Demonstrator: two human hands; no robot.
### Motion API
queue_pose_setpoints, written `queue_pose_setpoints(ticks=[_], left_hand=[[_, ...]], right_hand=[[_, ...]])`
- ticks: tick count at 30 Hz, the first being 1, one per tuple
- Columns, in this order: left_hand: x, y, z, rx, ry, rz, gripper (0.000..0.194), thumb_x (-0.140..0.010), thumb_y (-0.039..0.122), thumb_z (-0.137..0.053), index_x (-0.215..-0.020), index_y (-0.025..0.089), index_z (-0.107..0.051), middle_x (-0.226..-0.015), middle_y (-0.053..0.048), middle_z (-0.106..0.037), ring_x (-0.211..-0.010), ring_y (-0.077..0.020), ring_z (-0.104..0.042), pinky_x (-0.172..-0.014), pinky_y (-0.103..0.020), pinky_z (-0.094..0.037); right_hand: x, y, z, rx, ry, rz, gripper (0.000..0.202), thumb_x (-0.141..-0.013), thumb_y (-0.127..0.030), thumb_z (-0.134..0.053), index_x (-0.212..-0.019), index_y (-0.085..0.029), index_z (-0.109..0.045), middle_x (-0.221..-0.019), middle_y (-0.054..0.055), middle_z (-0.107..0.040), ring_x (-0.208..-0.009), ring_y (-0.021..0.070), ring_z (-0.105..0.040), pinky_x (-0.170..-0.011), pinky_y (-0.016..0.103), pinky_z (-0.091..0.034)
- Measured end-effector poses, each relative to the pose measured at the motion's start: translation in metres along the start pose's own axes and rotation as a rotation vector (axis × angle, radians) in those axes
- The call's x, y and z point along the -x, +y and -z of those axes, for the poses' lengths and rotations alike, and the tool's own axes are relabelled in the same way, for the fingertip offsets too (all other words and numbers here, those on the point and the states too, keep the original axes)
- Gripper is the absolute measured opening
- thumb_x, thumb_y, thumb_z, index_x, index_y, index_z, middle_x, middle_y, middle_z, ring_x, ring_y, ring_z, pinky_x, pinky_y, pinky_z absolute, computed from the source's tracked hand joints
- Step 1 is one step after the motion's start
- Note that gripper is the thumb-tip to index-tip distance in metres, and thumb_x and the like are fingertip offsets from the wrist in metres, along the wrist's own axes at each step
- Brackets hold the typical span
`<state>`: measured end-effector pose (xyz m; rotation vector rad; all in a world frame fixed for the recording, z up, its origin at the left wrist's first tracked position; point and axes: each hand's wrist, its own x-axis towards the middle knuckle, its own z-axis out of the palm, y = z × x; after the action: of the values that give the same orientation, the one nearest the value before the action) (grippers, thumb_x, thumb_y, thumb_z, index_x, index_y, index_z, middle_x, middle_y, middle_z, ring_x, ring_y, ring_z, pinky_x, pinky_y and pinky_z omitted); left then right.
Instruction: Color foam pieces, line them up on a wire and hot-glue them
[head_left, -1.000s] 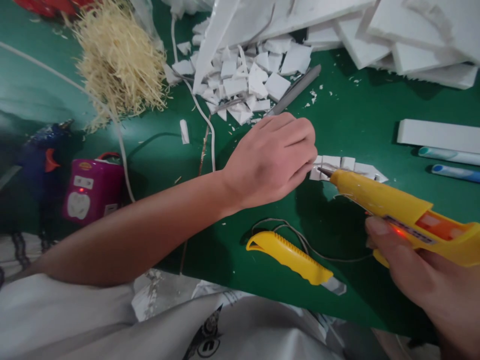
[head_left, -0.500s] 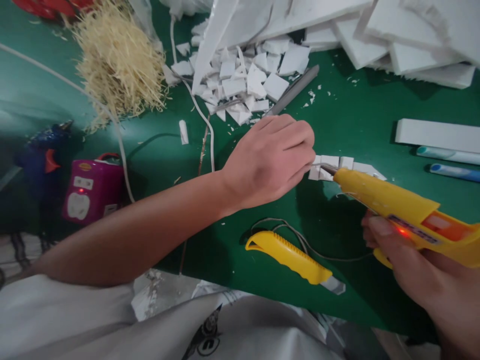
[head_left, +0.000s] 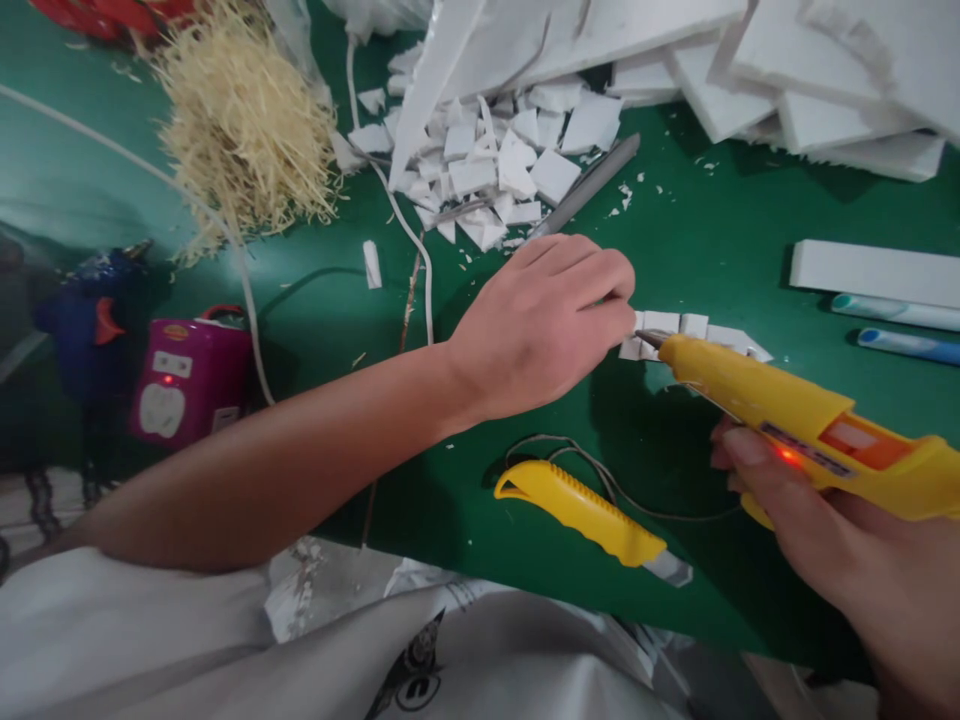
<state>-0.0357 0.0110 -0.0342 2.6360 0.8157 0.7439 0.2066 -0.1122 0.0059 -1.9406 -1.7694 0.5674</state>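
Note:
My right hand (head_left: 817, 520) is wrapped round a yellow glue gun (head_left: 780, 390) with a lit red light. The gun's metal tip points left, over a row of small white foam pieces (head_left: 694, 325) on the green table. At the left end of that row is my left hand (head_left: 544, 325), fingers bent and pressed together; whatever its fingertips hold is hidden. A yellow utility knife (head_left: 581, 512) with its blade out lies nearer to me, beside a thin cord.
White foam scraps (head_left: 472, 175) and a grey knife (head_left: 592, 185) lie behind my left hand, foam sheets (head_left: 705, 70) at the back right. Pale straw (head_left: 247, 130), a purple power box (head_left: 191, 380) and a blue glue gun (head_left: 94, 325) are on the left; markers (head_left: 907, 345) on the right.
The yellow glue gun and my right hand have shifted slightly left, bringing the tip closer to my left fingers. My left hand has barely moved.

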Motion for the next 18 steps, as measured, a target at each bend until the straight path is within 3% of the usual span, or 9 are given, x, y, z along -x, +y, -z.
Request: queue_pose_setpoints(ticks=[4,7,11,15,18], left_hand=[[0.001,0.0,-0.001,-0.023,0.014,0.003,0.027,-0.105,0.029,-0.045,-0.093,0.025,-0.069,-0.107,-0.006,-0.073,-0.104,-0.0267,-0.071,-0.095,-0.049,-0.056],[0.001,0.0,-0.001,-0.035,0.024,-0.015,0.021,-0.102,0.031,-0.05,-0.11,0.024,-0.068,-0.117,-0.008,-0.074,-0.11,-0.0296,-0.071,-0.096,-0.051,-0.056],[0.0,0.002,-0.002,0.002,-0.018,-0.018,0.037,-0.101,0.036,-0.053,-0.136,0.027,-0.059,-0.128,-0.008,-0.073,-0.12,-0.032,-0.069,-0.103,-0.053,-0.054],[0.0,0.001,-0.005,0.028,-0.056,0.0,0.044,-0.103,0.037,-0.055,-0.145,0.029,-0.052,-0.128,-0.006,-0.074,-0.121,-0.0294,-0.069,-0.106,-0.05,-0.052],[0.0,0.0,-0.006,0.032,-0.071,-0.007,0.043,-0.103,0.035,-0.055,-0.146,0.03,-0.051,-0.127,-0.005,-0.074,-0.12,-0.0281,-0.069,-0.105,-0.049,-0.053]], right_hand=[[-0.003,-0.007,-0.003,0.03,0.021,0.031,0.047,-0.092,-0.072,-0.06,-0.084,-0.027,-0.069,-0.07,0.003,-0.077,-0.057,0.0242,-0.075,-0.048,0.035,-0.059],[-0.003,-0.007,-0.005,-0.01,-0.026,0.031,0.041,-0.094,-0.066,-0.062,-0.087,-0.026,-0.068,-0.074,0.003,-0.079,-0.06,0.0231,-0.076,-0.05,0.032,-0.062],[0.001,0.0,-0.003,0.033,-0.014,0.083,0.041,-0.094,-0.065,-0.062,-0.089,-0.025,-0.071,-0.078,0.004,-0.08,-0.064,0.0232,-0.077,-0.054,0.034,-0.063],[0.003,0.008,0.003,0.148,-0.024,0.002,0.035,-0.094,-0.061,-0.064,-0.094,-0.028,-0.075,-0.086,0.005,-0.081,-0.079,0.0278,-0.079,-0.071,0.043,-0.065],[-0.001,0.002,0.004,0.091,-0.034,0.035,0.042,-0.091,-0.068,-0.063,-0.087,-0.028,-0.073,-0.079,0.004,-0.079,-0.071,0.0252,-0.077,-0.062,0.038,-0.064]])
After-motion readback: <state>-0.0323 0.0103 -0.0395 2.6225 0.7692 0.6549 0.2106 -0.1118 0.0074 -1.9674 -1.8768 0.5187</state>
